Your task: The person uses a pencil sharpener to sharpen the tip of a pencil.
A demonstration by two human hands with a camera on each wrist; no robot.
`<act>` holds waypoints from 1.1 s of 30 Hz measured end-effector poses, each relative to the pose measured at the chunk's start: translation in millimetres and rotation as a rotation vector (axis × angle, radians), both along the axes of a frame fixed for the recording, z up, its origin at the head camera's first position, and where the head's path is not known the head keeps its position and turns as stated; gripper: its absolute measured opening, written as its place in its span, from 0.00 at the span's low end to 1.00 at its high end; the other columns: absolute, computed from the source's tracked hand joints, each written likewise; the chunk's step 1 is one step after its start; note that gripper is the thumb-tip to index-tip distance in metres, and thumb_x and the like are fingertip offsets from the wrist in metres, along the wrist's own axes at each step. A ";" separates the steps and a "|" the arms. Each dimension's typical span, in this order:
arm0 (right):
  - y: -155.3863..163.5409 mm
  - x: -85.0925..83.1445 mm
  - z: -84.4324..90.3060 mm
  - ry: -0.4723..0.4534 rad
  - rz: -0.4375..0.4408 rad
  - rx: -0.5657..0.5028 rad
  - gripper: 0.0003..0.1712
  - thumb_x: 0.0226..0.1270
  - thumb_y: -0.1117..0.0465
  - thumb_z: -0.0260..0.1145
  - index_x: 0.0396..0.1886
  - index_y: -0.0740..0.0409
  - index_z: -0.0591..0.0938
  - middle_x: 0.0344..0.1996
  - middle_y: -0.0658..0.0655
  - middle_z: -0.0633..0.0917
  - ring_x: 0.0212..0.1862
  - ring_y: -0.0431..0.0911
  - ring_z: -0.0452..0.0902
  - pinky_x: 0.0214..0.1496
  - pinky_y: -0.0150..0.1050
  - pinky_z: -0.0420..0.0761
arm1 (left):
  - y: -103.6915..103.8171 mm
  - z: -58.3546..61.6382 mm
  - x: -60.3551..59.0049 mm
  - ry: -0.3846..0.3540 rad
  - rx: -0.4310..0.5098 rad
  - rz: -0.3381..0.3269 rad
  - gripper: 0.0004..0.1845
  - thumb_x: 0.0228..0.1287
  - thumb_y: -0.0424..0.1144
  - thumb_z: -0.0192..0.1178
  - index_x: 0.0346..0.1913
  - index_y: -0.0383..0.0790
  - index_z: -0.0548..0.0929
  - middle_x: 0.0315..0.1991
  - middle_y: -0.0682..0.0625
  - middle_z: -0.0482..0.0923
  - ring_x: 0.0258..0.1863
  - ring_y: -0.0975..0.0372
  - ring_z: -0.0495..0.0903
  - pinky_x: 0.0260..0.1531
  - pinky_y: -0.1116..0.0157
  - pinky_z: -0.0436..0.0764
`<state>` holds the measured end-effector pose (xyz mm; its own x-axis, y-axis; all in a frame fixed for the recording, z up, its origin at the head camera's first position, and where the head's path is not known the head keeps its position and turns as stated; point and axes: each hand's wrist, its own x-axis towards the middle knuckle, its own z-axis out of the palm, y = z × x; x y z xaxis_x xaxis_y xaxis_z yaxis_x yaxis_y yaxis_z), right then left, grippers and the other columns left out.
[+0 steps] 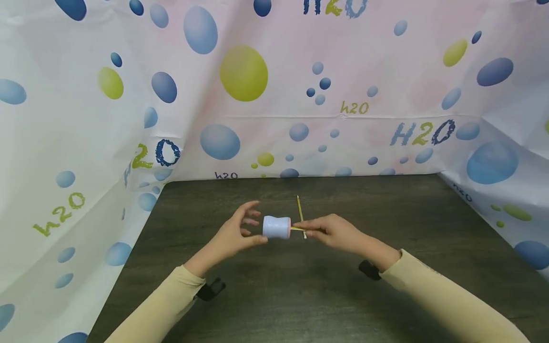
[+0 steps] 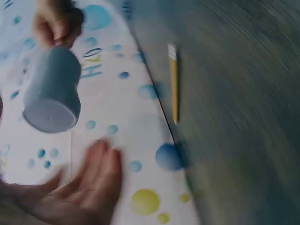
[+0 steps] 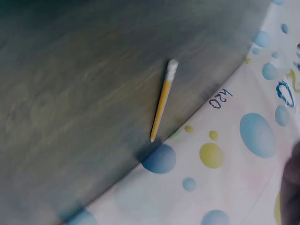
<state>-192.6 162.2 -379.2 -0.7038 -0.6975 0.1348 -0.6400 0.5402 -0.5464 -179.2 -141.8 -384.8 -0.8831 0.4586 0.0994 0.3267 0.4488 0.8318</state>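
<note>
Sharpener: I see a pale blue barrel-shaped pencil sharpener (image 1: 276, 227) with a pink rim, held on its side above the dark wooden table (image 1: 386, 295), about mid-table.
Left hand: my read of the left hand (image 1: 238, 233) — thumb and lower fingers pinch the sharpener's left end, while the upper fingers fan out loose above it.
Right hand: the right hand (image 1: 332, 232) pinches a yellow pencil (image 1: 297, 229) whose visible stub runs into the sharpener's pink-rimmed end.
Spare pencil: a second yellow pencil (image 1: 300, 215) with a white end lies on the table just behind the hands; both wrist views show it near the curtain edge.
Doing it well: I judge the pencil should stay in line with the barrel's axis — a skewed entry could snap the lead. A firmer left grip would stop the barrel turning with the pencil.
Pose: both forearms come in low from the near edge, beige sleeves (image 1: 433, 290) angled inward, wrists meeting at centre.
Surround: a bubble-print curtain (image 1: 244, 74) walls the table on three sides.
</note>
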 end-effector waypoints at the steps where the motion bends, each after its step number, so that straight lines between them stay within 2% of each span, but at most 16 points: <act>1: -0.2 2.5 -0.7 0.112 -0.003 0.032 0.21 0.74 0.64 0.64 0.64 0.56 0.83 0.45 0.60 0.92 0.24 0.34 0.74 0.25 0.30 0.71 | -1.6 0.2 -2.2 -0.113 0.036 0.003 0.42 0.71 0.55 0.64 0.76 0.33 0.62 0.65 0.31 0.76 0.59 0.45 0.82 0.54 0.53 0.86; 4: -1.1 7.6 -2.9 0.419 0.008 0.090 0.19 0.69 0.64 0.69 0.58 0.55 0.86 0.36 0.52 0.91 0.25 0.36 0.76 0.25 0.27 0.70 | -5.1 -0.4 -6.5 -0.385 0.110 -0.039 0.46 0.74 0.68 0.49 0.71 0.26 0.68 0.54 0.32 0.85 0.47 0.54 0.89 0.46 0.61 0.89; 6: -1.5 8.1 -5.1 0.599 0.020 0.103 0.16 0.65 0.65 0.71 0.53 0.55 0.88 0.28 0.48 0.87 0.22 0.34 0.70 0.23 0.25 0.65 | -4.9 -1.0 -7.3 -0.523 0.155 -0.084 0.48 0.72 0.70 0.47 0.67 0.22 0.72 0.46 0.37 0.89 0.39 0.61 0.90 0.42 0.66 0.89; 9: -2.3 6.4 -7.9 0.770 0.024 0.092 0.16 0.59 0.66 0.75 0.48 0.52 0.88 0.21 0.47 0.80 0.20 0.33 0.54 0.21 0.24 0.54 | -3.6 -1.0 -6.0 -0.635 0.213 -0.127 0.48 0.70 0.69 0.51 0.64 0.20 0.73 0.37 0.49 0.91 0.33 0.68 0.89 0.36 0.71 0.88; 12: -1.4 5.4 -9.6 0.880 0.020 0.100 0.18 0.54 0.69 0.76 0.45 0.52 0.87 0.21 0.46 0.80 0.19 0.33 0.51 0.19 0.25 0.53 | -1.2 -0.7 -5.4 -0.667 0.256 -0.136 0.49 0.66 0.67 0.56 0.65 0.19 0.73 0.39 0.47 0.91 0.32 0.69 0.89 0.34 0.74 0.87; 15: -0.4 7.4 -8.9 0.895 0.020 0.136 0.20 0.52 0.72 0.75 0.45 0.52 0.85 0.24 0.47 0.84 0.16 0.34 0.56 0.16 0.26 0.58 | 1.3 -0.4 -4.9 -0.554 0.225 -0.146 0.44 0.69 0.61 0.59 0.66 0.19 0.73 0.48 0.35 0.89 0.38 0.65 0.90 0.40 0.69 0.88; 17: -0.1 9.4 -7.2 0.824 0.014 0.158 0.18 0.56 0.71 0.73 0.47 0.54 0.85 0.28 0.48 0.89 0.16 0.35 0.64 0.17 0.27 0.64 | 2.7 -0.6 -4.2 -0.392 0.154 -0.141 0.38 0.73 0.54 0.60 0.66 0.19 0.73 0.54 0.30 0.85 0.45 0.59 0.90 0.46 0.63 0.89; 18: -0.2 10.3 -5.7 0.756 0.008 0.167 0.16 0.60 0.70 0.72 0.48 0.54 0.85 0.30 0.49 0.90 0.16 0.35 0.67 0.18 0.27 0.66 | 3.4 -0.5 -3.5 -0.292 0.105 -0.134 0.34 0.74 0.50 0.60 0.67 0.20 0.73 0.56 0.28 0.83 0.49 0.55 0.90 0.48 0.61 0.89; 20: 0.0 11.0 -2.5 0.560 -0.003 0.177 0.13 0.68 0.66 0.68 0.51 0.57 0.86 0.34 0.53 0.92 0.19 0.36 0.74 0.22 0.28 0.70 | 4.8 0.4 -1.6 -0.053 -0.012 -0.121 0.29 0.73 0.43 0.63 0.67 0.23 0.75 0.56 0.30 0.84 0.51 0.51 0.89 0.49 0.58 0.89; 23: 0.2 7.5 3.0 0.187 -0.008 0.125 0.14 0.77 0.63 0.60 0.54 0.63 0.85 0.37 0.58 0.92 0.22 0.33 0.71 0.27 0.29 0.71 | 5.9 2.9 2.1 0.287 -0.172 -0.105 0.29 0.66 0.37 0.68 0.67 0.28 0.77 0.55 0.36 0.86 0.52 0.50 0.88 0.48 0.59 0.89; 25: 0.2 4.2 6.4 0.003 -0.009 0.078 0.15 0.80 0.63 0.56 0.54 0.65 0.85 0.40 0.61 0.91 0.23 0.32 0.65 0.29 0.30 0.70 | 6.3 5.1 4.5 0.450 -0.228 -0.097 0.31 0.61 0.35 0.71 0.67 0.31 0.78 0.54 0.38 0.87 0.50 0.52 0.89 0.47 0.58 0.88; 26: 0.2 2.8 7.5 -0.049 -0.007 0.057 0.16 0.80 0.64 0.55 0.55 0.66 0.85 0.40 0.62 0.91 0.23 0.32 0.62 0.29 0.30 0.69 | 6.1 5.8 4.9 0.498 -0.244 -0.091 0.32 0.60 0.35 0.72 0.67 0.32 0.78 0.55 0.39 0.87 0.50 0.51 0.89 0.47 0.57 0.88; 28: -0.2 1.8 9.3 -0.036 0.001 0.040 0.16 0.80 0.64 0.55 0.54 0.66 0.85 0.37 0.61 0.91 0.22 0.32 0.59 0.29 0.30 0.68 | 5.2 7.3 4.8 0.503 -0.243 -0.078 0.33 0.59 0.35 0.73 0.68 0.34 0.77 0.57 0.39 0.86 0.52 0.50 0.88 0.48 0.54 0.88; 29: -0.2 1.9 9.2 0.022 0.001 0.050 0.15 0.79 0.64 0.57 0.54 0.66 0.85 0.39 0.61 0.91 0.21 0.32 0.61 0.29 0.30 0.69 | 4.7 8.0 4.0 0.459 -0.217 -0.081 0.34 0.59 0.35 0.73 0.70 0.35 0.75 0.59 0.39 0.84 0.53 0.49 0.87 0.50 0.54 0.87; 31: 0.2 2.8 7.5 0.220 0.001 0.090 0.14 0.76 0.64 0.61 0.54 0.64 0.86 0.37 0.58 0.92 0.21 0.34 0.71 0.28 0.30 0.74 | 2.8 8.6 0.8 0.311 -0.138 -0.100 0.38 0.63 0.37 0.72 0.74 0.36 0.70 0.65 0.37 0.79 0.57 0.46 0.84 0.52 0.53 0.87; 33: 0.7 3.8 5.2 0.436 -0.010 0.132 0.13 0.72 0.63 0.66 0.52 0.61 0.86 0.36 0.55 0.92 0.22 0.37 0.78 0.26 0.30 0.77 | 0.6 9.0 -3.1 0.108 -0.046 -0.108 0.40 0.69 0.44 0.67 0.77 0.35 0.63 0.69 0.33 0.74 0.60 0.43 0.82 0.55 0.53 0.86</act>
